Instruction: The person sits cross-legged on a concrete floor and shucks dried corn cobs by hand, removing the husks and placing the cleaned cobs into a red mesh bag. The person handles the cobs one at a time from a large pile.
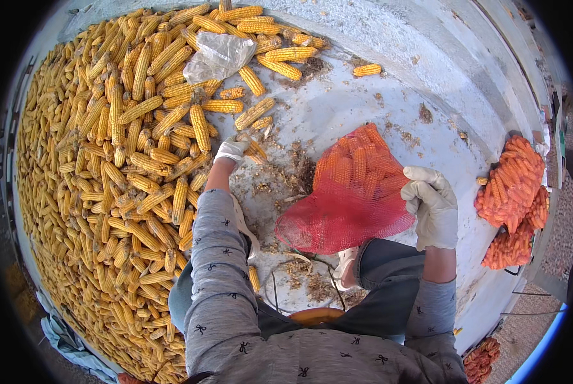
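Note:
My left hand [232, 150], in a white glove, has its fingers around the end of an ear of corn [255, 151] at the edge of a large heap of corn ears [142, 163]. My right hand [428, 201], also gloved, is raised at the right with bent fingers and touches or pinches the rim of a red mesh sack [344, 216]; how firmly is not plain. The sack lies on the pale floor between my hands, its far part filled with ears, its near part slack and open towards me.
Several filled mesh sacks [510, 182] lie by the right edge. A crumpled clear plastic bag [219, 55] rests on the heap. Loose ears, one single ear [367, 70], husk bits and kernels dot the floor. An orange round object [316, 315] shows between my legs.

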`<state>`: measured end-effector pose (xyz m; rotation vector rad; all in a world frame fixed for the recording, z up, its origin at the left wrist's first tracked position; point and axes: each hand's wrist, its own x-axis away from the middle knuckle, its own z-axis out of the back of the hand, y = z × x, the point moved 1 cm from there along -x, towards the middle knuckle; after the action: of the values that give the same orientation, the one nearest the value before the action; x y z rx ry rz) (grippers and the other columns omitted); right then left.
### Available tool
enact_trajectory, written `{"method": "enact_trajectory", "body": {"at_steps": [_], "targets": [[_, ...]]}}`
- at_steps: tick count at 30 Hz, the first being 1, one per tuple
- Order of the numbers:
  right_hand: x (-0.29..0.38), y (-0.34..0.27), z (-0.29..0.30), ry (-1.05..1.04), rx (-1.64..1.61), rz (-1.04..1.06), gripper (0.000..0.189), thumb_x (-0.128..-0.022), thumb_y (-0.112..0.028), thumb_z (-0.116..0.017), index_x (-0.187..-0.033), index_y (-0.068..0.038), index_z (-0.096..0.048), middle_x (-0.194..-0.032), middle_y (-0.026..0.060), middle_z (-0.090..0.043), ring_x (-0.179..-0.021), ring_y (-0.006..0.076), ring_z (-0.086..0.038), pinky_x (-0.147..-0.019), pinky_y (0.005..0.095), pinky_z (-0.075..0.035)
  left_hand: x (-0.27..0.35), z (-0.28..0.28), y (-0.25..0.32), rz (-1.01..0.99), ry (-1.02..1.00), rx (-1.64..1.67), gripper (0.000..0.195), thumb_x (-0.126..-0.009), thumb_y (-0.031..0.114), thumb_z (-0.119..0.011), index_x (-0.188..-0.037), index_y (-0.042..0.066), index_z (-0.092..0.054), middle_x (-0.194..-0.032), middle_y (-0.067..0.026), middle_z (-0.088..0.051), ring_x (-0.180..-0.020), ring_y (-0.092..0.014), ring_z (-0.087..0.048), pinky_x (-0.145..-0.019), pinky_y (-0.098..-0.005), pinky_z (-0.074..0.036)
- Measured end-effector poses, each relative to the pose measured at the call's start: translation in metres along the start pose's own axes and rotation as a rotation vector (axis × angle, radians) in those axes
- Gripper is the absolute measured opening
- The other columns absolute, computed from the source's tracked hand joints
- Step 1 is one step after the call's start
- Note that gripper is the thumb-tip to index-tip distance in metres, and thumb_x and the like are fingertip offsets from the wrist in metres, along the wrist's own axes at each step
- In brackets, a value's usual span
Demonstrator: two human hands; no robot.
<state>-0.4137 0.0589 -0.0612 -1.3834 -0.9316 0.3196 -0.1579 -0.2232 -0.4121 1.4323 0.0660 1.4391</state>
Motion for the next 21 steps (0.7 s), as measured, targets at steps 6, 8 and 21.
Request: {"method": "enact_trajectory", "body": {"at_steps": [6,8,21], "targets": [[0.009,-0.012,-0.003,-0.009,-0.035,0.038,0.019,-0.086,-0.004,-0.057,-0.101,-0.001,-0.067,-0.072,0.0083,-0.065,-0.052,0.0082,-0.047,-0.048,0.022,-0.034,0.063,-0.025,0.109,-0.08,-0.524,0.857,0.033,-0.089,0.011,-0.054,-0.122,0.006,-0.051,-0.121,-0.0095,-0.056,-0.111,-0.027,-0.055,-0.098,-0.0463,-0.043],[0.013,-0.016,-0.006,-0.028,-0.052,0.037,0.019,-0.086,-0.004,-0.057,-0.101,-0.001,-0.068,-0.071,0.0084,-0.064,-0.052,0.0082,-0.046,-0.048,0.0217,-0.034,0.101,-0.028,0.142,-0.09,-0.607,0.87,0.036,-0.09,0.012,-0.053,-0.125,0.005,-0.049,-0.124,-0.0104,-0.054,-0.113,-0.028,-0.054,-0.099,-0.0469,-0.042],[0.026,-0.01,-0.022,-0.334,0.055,-0.163,0.038,-0.093,-0.029,-0.054,-0.118,-0.002,-0.06,-0.097,0.0149,-0.067,-0.083,0.0191,-0.063,-0.075,0.0297,-0.05,0.3,-0.042,0.218,-0.489,-0.066,0.196,0.038,-0.078,0.013,-0.07,-0.109,-0.001,-0.053,-0.096,-0.0068,-0.063,-0.084,-0.015,-0.062,-0.073,-0.0277,-0.053]]}}
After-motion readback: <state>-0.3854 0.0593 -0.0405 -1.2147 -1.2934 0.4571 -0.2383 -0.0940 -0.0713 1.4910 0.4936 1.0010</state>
